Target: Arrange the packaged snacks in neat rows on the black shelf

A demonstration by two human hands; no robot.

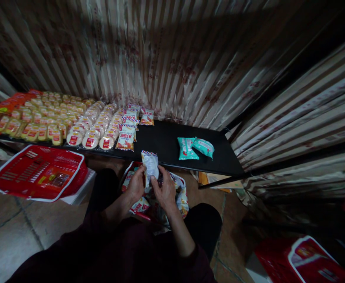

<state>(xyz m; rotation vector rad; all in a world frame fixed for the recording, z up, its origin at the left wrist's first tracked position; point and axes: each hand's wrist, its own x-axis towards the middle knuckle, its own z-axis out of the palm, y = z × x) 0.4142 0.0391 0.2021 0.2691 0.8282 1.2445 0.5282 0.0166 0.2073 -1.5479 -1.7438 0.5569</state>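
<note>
Between my left hand (pixel 137 183) and my right hand (pixel 164 188) is a small white snack packet (pixel 150 167) with a striped top edge, held upright with its printed side toward me. Both hands pinch it by its sides. Below them, between my knees, a red basket (pixel 185 181) with a white rim holds several similar packets (pixel 141 205). Ahead on the black shelf (pixel 160 139), white-and-orange snack packets (pixel 126 137) lie in an overlapping row. Two teal packets (pixel 188 148) rest farther right, one partly against the other.
Rows of wrapped round cakes (pixel 91 138) and yellow wrapped cakes (pixel 36 132) fill the shelf's left, with orange bags (pixel 1 112) at its end. A red basket (pixel 69 169) stands at left, a red container (pixel 302 259) at lower right. Striped curtain (pixel 172 59) hangs behind.
</note>
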